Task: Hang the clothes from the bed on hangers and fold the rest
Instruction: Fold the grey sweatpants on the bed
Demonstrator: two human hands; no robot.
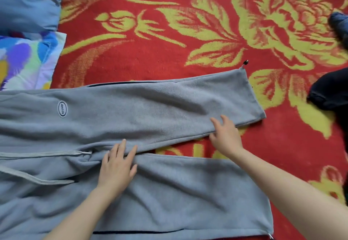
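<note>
Grey fleece trousers [131, 111] are seen from the head view, spread flat across the bed [169, 55] on its red and yellow flowered cover. The waist is toward the left edge of the frame and the hems toward the right. The far leg [178, 98] is angled away from the near leg [188, 192], so a wedge of cover shows between them. The left hand [116, 172] is laid palm down where the legs meet, its fingers [122, 149] straight and close together, with nothing held. The right hand [226, 138] is set on the near edge of the far leg, close to the hem, its fingers [216, 123] spread wide and gripping nothing. A drawstring [37, 154] lies loose over the waist area. A dark garment [331, 93] lies at the right, well apart from the trousers.

The step is judged to be smoothing before a fold, leg onto leg. It would be done well if the crotch were pinned by the left hand while the far leg is brought over the near one, so that seams and hems are matched. Wrinkles near the left hand should first be pressed outward toward the hems. The drawstring is best tucked inside the waist, lest a lump be made. Fleece is likely to cling to itself, so the leg is better lifted than dragged.
</note>
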